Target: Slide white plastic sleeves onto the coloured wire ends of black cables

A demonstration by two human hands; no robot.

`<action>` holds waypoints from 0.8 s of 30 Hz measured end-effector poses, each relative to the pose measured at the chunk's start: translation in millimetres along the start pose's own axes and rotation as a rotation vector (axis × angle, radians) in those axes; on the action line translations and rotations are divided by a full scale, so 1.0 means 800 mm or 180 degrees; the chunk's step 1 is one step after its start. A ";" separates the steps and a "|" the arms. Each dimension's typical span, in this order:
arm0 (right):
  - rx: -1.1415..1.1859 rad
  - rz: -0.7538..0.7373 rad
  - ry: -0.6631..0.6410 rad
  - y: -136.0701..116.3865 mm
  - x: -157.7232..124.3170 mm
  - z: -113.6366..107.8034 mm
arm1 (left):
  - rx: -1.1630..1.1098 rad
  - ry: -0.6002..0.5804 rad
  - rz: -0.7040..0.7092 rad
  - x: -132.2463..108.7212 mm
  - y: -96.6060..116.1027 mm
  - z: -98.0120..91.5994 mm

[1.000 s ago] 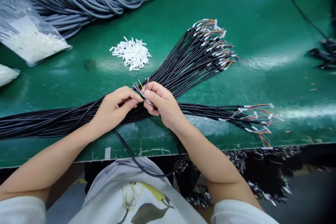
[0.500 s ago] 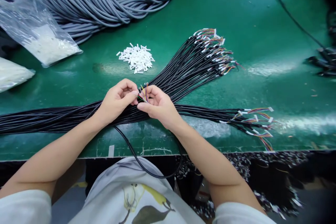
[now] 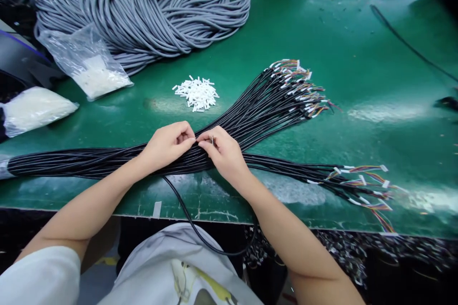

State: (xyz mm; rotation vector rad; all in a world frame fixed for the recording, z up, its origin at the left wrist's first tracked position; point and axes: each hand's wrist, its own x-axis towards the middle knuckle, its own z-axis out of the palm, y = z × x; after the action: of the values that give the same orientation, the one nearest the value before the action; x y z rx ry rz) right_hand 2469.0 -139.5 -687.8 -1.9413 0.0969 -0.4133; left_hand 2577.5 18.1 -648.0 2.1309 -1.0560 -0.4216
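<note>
My left hand (image 3: 168,144) and my right hand (image 3: 222,152) meet fingertip to fingertip over a thick bundle of black cables (image 3: 89,162) on the green table (image 3: 358,57). Both hands are closed in a pinch on the end of one black cable (image 3: 189,219), which loops down past the table edge toward my lap. Its coloured wire tips are mostly hidden between my fingers. A small pile of white connector housings (image 3: 196,93) lies just beyond my hands. The bundle fans out into two groups of wired ends, one upper right (image 3: 296,88) and one far right (image 3: 365,183).
A big coil of grey cable (image 3: 150,5) fills the back left. Two clear bags of white parts (image 3: 91,64) (image 3: 34,109) lie at the left. A thin black cord (image 3: 404,40) crosses the back right. More dark cable ends hang below the table's front edge (image 3: 339,248).
The view has tilted upward, showing more of the table's back. My fingers have closed together, and the coloured wire tips that stuck up between them are now mostly covered.
</note>
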 end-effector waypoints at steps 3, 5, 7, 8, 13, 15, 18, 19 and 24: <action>0.0031 0.0086 0.0023 0.009 0.004 0.000 | 0.0145 -0.0681 0.0037 0.025 -0.004 -0.025; 0.0086 0.0216 0.0031 0.013 0.006 0.000 | 0.0374 -0.0701 0.0196 0.056 -0.010 -0.033; 0.0172 0.0334 0.0033 0.016 0.007 0.000 | 0.0574 -0.0349 0.0341 0.092 -0.019 -0.029; 0.0233 0.0377 0.0038 0.016 0.007 0.000 | 0.0625 -0.0163 0.0386 0.109 -0.024 -0.022; 0.0215 0.0384 -0.0048 0.015 0.006 -0.004 | 0.0636 0.0072 0.0544 0.152 -0.040 0.016; -0.0004 0.0367 -0.0104 0.013 0.008 -0.006 | 0.0880 -0.0046 0.0524 0.149 -0.037 0.020; -0.0218 0.0363 -0.0108 0.010 0.012 -0.006 | 0.1190 -0.0023 0.0368 0.129 -0.020 0.015; -0.0254 0.0392 -0.0085 0.009 0.012 -0.005 | 0.1204 0.0070 0.0284 0.120 -0.012 0.011; -0.0137 0.0637 -0.0039 0.013 0.010 -0.002 | 0.0629 0.0100 0.0188 0.079 0.009 -0.021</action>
State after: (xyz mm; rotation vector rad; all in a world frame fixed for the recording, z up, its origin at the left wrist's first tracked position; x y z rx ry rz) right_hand 2477.1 -147.2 -694.9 -1.9541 0.2916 -0.2682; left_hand 2621.4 -26.9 -630.1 2.2641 -1.1815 -0.2638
